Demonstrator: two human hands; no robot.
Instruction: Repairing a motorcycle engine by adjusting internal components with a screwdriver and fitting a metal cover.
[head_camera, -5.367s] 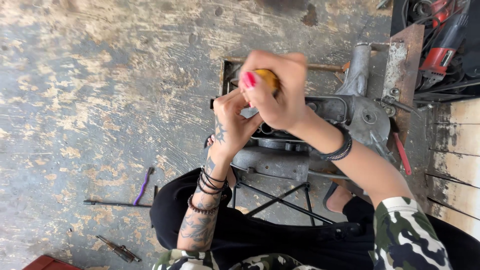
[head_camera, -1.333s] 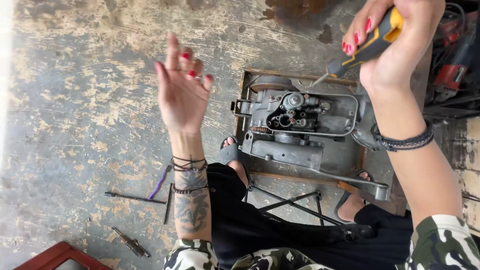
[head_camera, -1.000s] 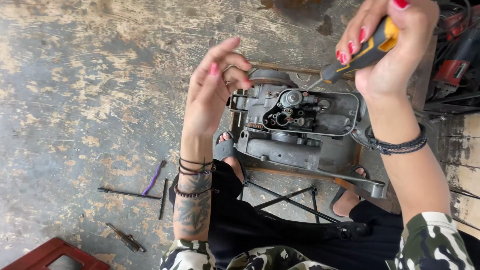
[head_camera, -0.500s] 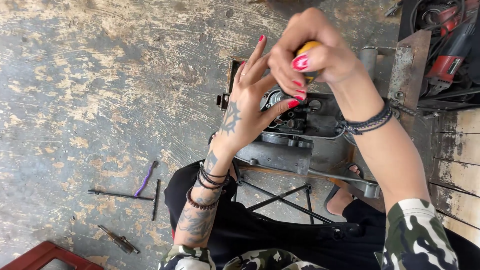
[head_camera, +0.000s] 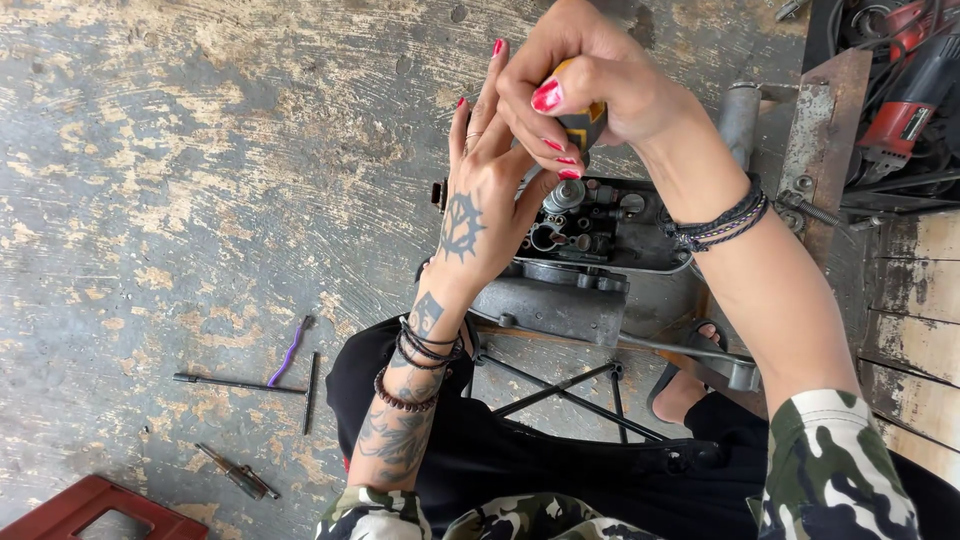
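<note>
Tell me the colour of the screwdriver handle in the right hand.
Yellow and black; the screwdriver handle shows in the head view, mostly covered by the right hand.

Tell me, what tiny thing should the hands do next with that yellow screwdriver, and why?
Probably ease the tip down onto a screw. The right hand grips the yellow screwdriver upright above the open grey machine, and the left hand steadies its shaft there.

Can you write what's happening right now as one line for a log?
right hand: grips yellow-handled screwdriver | left hand: steadies it | below: opened grey machine | floor: loose tools
</note>
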